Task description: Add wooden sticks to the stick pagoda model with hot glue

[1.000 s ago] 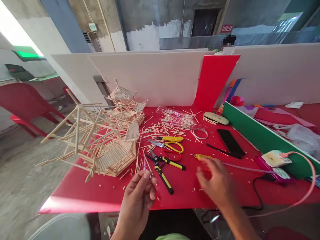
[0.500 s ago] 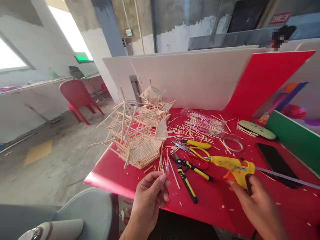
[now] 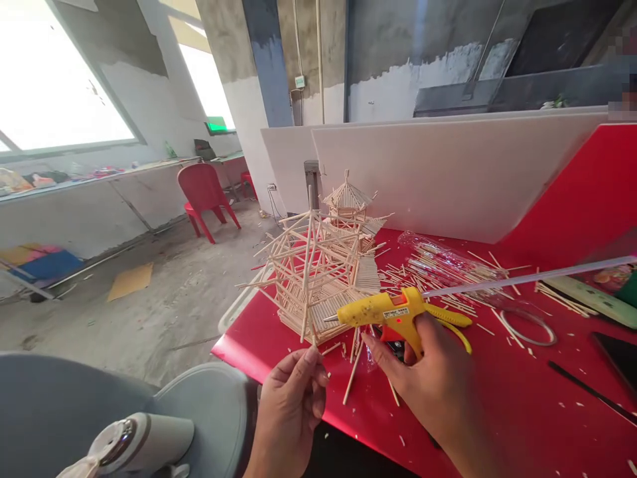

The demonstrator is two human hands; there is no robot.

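Note:
My left hand (image 3: 293, 398) is closed in a pinch on a short wooden stick (image 3: 314, 340), of which only the tip shows. In my right hand (image 3: 423, 378) is a yellow hot glue gun (image 3: 383, 312), its nozzle turned left just above the left fingertips and a long clear glue stick (image 3: 522, 281) running out of its back. Directly behind both hands stands a pavilion-like model made of wooden sticks (image 3: 308, 265), with open roof framing. A second, finished-looking tiered stick tower (image 3: 347, 196) rises behind it. Yellow-handled pliers (image 3: 450, 317) are partly hidden behind the gun.
Loose sticks and a plastic bag of sticks (image 3: 448, 262) lie on the red table (image 3: 502, 411). To the right are a tape roll (image 3: 528, 327) and a dark phone (image 3: 620, 355). A grey stool (image 3: 213, 405) with a white flask (image 3: 149, 438) stands left. White boards (image 3: 423, 179) wall the back.
My right hand has brought the glue gun leftward from the table's right side, close to my left hand. The left hand keeps its pinch. The view has turned right-to-left.

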